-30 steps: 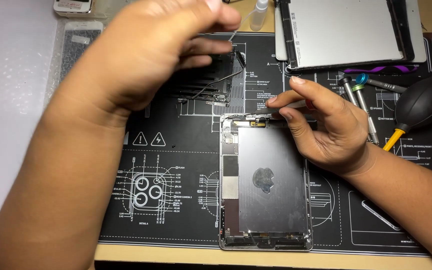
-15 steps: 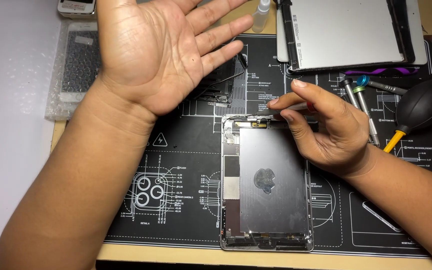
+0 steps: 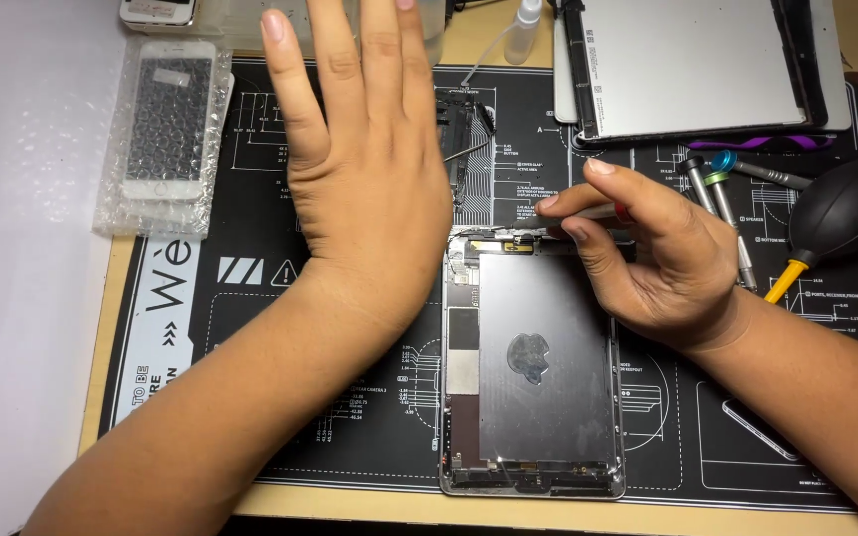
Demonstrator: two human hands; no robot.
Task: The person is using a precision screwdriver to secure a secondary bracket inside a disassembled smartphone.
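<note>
An opened tablet body [image 3: 533, 362], silver inside with exposed parts along its edges, lies on a black work mat [image 3: 280, 397]. My right hand [image 3: 662, 253] holds a thin screwdriver [image 3: 603, 211] with its tip at the tablet's top edge. My left hand [image 3: 369, 169] hovers flat above the mat, back upward, fingers spread, holding nothing. It hides part of a small dark part [image 3: 464, 149] lying on the mat.
A phone in bubble wrap [image 3: 163, 119] lies at the left. A detached tablet screen [image 3: 692, 65] sits at the top right. Several screwdrivers [image 3: 722, 194] and a black air blower [image 3: 841, 213] lie at the right. A small bottle [image 3: 523, 25] stands at the top.
My left hand has turned from a loose fist to palm up, then to palm down with fingers spread, and moved lower and right. My right hand has stayed at the tablet's top edge.
</note>
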